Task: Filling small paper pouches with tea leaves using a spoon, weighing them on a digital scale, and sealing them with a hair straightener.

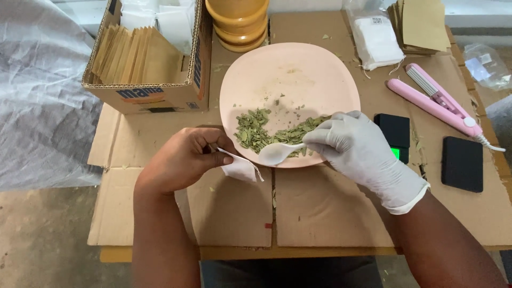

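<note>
1. Pink plate (288, 74) sits mid-surface on the cardboard-covered table (320, 208). It holds a loose heap of dried green leaves (256, 130) along its near rim; the far half carries only crumbs.
2. Right hand (357, 152), in a white glove, fingers closed around the handle of a white plastic spoon (277, 153). Spoon bowl lies over the plate's near rim, just beside the leaves; cannot tell whether any leaf sits in it.
3. Left hand (184, 160), bare, thumb and fingers pinched on a small white filter bag (241, 168). Bag hangs just off the plate's near-left rim, close to the spoon bowl, not touching it.
4. Open cardboard box (154, 90) at the far-left corner: a row of brown paper envelopes (133, 56) standing on edge, white packets behind them.
5. Stack of yellow bowls (238, 24) at the far edge, touching the plate's far-left rim.
6. Far-right: clear packet of white bags (377, 40), then a pile of brown envelopes (421, 24).
7. Right edge: pink crimping iron (434, 101) lying diagonally, cord off the side; a small black scale (396, 136) partly hidden behind the gloved hand; its black lid (462, 162) beside it.
</note>
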